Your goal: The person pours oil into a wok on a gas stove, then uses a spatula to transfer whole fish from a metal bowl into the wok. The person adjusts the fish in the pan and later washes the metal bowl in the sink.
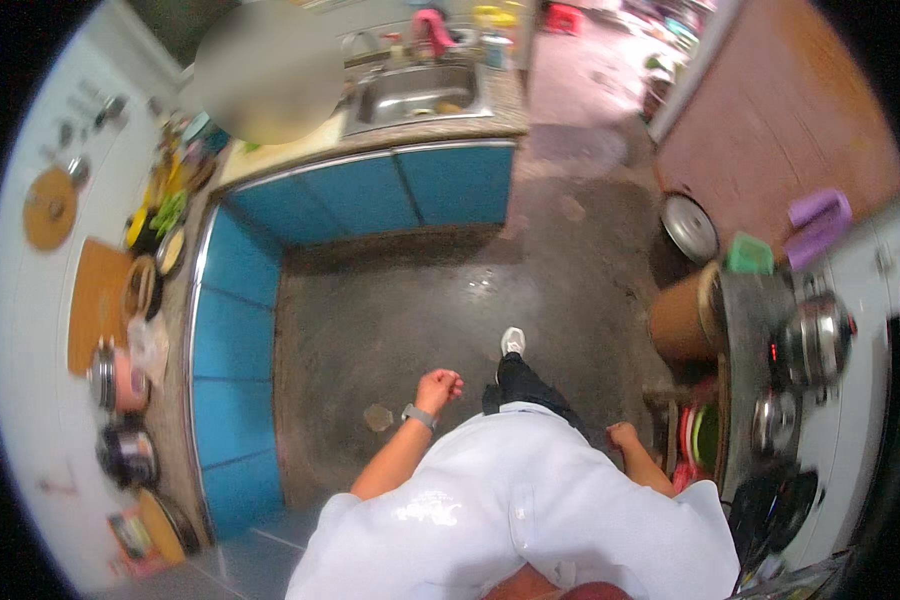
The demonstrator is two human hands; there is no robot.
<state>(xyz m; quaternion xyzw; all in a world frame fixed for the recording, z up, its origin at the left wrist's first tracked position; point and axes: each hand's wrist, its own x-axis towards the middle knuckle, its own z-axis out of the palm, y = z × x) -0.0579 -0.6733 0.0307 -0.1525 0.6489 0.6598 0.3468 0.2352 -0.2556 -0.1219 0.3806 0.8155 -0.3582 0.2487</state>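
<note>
I look down past a white shirt at a dark kitchen floor, with one white shoe (513, 342) stretched ahead. My left hand (439, 388), with a grey band at the wrist, hangs over the floor left of my body; its fingers are curled loosely and no object shows in it. On the other side, my right hand (621, 435) hangs low near a wooden stand. It is small and partly hidden, so its fingers do not show clearly. Neither hand touches a counter.
Blue cabinets (232, 337) run along the left and front under a counter with a steel sink (420, 97). A pink pot (126, 379) stands at left. To the right are a brown bin (679, 319), a metal lid (690, 227) and a steel cooker (817, 341). A doorway opens ahead right.
</note>
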